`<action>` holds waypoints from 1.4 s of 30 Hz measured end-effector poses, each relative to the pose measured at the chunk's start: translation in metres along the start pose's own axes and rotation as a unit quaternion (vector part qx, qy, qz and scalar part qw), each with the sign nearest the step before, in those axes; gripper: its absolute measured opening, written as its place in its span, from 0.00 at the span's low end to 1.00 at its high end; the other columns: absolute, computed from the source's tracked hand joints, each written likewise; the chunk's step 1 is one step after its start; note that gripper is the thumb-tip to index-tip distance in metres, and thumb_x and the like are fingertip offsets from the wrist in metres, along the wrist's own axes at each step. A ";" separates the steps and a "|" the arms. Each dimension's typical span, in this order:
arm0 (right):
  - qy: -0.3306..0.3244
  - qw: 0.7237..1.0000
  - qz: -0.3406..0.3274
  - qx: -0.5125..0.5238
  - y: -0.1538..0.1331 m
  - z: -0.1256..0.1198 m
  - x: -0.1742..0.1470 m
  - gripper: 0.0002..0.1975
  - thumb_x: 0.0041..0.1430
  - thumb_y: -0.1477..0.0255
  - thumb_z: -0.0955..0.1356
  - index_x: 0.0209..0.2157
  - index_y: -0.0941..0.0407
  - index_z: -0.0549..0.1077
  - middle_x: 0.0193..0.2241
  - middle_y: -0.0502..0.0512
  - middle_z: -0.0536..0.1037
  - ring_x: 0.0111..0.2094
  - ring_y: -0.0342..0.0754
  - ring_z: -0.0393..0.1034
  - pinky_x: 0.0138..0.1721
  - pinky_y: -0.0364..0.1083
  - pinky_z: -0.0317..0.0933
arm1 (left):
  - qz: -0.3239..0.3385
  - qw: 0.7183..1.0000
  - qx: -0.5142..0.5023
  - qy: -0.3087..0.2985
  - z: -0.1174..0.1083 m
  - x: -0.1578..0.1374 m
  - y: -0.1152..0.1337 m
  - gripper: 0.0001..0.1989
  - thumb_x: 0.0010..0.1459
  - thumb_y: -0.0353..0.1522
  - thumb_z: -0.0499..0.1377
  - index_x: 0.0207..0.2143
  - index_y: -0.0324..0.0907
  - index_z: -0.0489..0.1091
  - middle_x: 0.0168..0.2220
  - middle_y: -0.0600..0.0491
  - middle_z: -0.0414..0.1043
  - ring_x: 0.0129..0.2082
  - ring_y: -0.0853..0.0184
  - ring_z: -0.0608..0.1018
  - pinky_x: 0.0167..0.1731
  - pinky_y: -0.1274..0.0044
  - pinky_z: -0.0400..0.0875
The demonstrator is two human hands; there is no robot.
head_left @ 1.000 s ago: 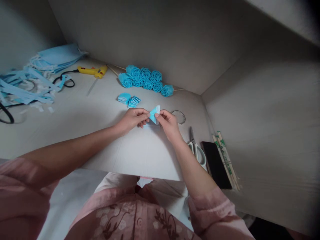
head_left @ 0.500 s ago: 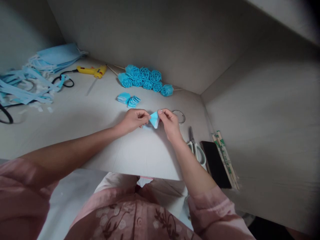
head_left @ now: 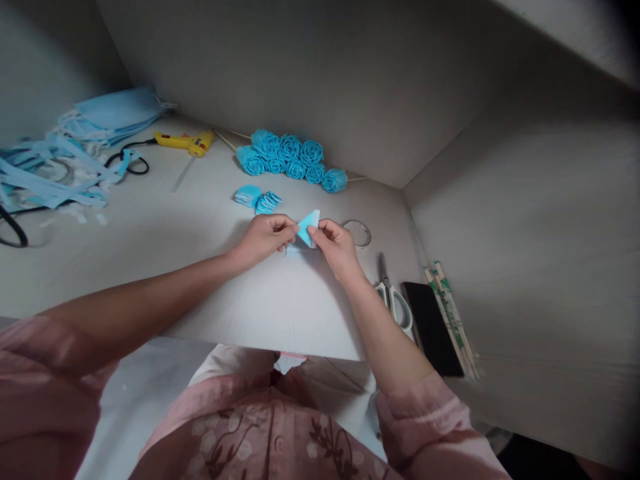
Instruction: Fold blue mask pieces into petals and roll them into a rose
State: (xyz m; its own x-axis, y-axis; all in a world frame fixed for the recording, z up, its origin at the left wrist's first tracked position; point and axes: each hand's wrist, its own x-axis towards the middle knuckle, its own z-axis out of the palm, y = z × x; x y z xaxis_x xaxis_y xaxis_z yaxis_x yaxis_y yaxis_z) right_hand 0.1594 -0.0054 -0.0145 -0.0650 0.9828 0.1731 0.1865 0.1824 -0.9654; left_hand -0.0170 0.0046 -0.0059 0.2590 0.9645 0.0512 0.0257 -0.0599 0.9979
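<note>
A small folded piece of blue mask fabric (head_left: 307, 229), roughly triangular with a pale edge, is pinched between both hands above the table. My left hand (head_left: 267, 239) grips its narrow left corner between thumb and fingers. From the right, my right hand (head_left: 340, 245) holds it, thumb pressed on the blue face. A paler strip shows beneath the piece; whether it is joined to it I cannot tell. Just beyond my left hand lie two pleated stacks of blue fabric (head_left: 257, 199). A roll of tape (head_left: 357, 233) lies beside my right hand.
Blue fabric roses (head_left: 295, 160) on sticks lie at the back. Left are a yellow glue gun (head_left: 185, 142), stacked masks (head_left: 117, 113) and cut strips (head_left: 55, 173). Scissors (head_left: 395, 303), a black phone (head_left: 431, 330) and wrapped sticks (head_left: 450, 313) lie right.
The right thumb has shifted from the fabric's top corner down onto its face. The piece now has its wide pale edge upright on the right and its point at my left fingers.
</note>
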 end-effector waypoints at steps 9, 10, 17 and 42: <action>0.002 1.000 0.000 -0.011 -0.001 -0.001 0.000 0.20 0.52 0.52 0.71 0.25 0.55 0.69 0.20 0.45 0.63 0.24 0.40 0.54 0.28 0.42 0.50 | -0.019 0.999 -0.024 -0.011 -0.003 0.003 -0.005 0.14 0.55 0.40 0.60 0.24 0.38 0.71 0.23 0.53 0.72 0.17 0.76 0.69 0.18 0.82 0.61; 0.000 1.000 0.001 -0.015 -0.001 -0.001 0.000 0.20 0.51 0.52 0.71 0.25 0.55 0.69 0.20 0.45 0.63 0.24 0.40 0.54 0.28 0.42 0.50 | -0.021 0.999 -0.024 -0.011 -0.003 0.003 -0.004 0.14 0.54 0.40 0.61 0.24 0.38 0.71 0.23 0.53 0.72 0.18 0.76 0.69 0.18 0.82 0.61; -0.007 0.999 -0.011 -0.039 -0.001 -0.002 -0.001 0.18 0.55 0.54 0.69 0.26 0.55 0.69 0.21 0.45 0.61 0.24 0.40 0.53 0.28 0.43 0.49 | -0.017 1.000 -0.015 -0.005 -0.002 0.003 -0.004 0.13 0.52 0.40 0.62 0.25 0.38 0.70 0.23 0.54 0.71 0.18 0.76 0.68 0.18 0.83 0.62; -0.028 0.999 -0.001 -0.033 0.001 0.000 0.000 0.21 0.53 0.51 0.70 0.25 0.54 0.68 0.21 0.46 0.66 0.24 0.41 0.56 0.28 0.43 0.51 | 0.014 1.000 0.006 -0.011 -0.003 0.003 -0.006 0.13 0.52 0.40 0.61 0.25 0.39 0.69 0.23 0.55 0.70 0.18 0.77 0.67 0.18 0.82 0.61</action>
State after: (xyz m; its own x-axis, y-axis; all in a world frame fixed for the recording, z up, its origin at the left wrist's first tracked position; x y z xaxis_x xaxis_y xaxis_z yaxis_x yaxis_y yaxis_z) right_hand 0.1595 -0.0057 -0.0157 -0.1194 0.9797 0.1612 0.2496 0.1868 -0.9502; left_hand -0.0190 0.0080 -0.0114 0.2807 0.9565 0.0789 0.0298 -0.0909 0.9954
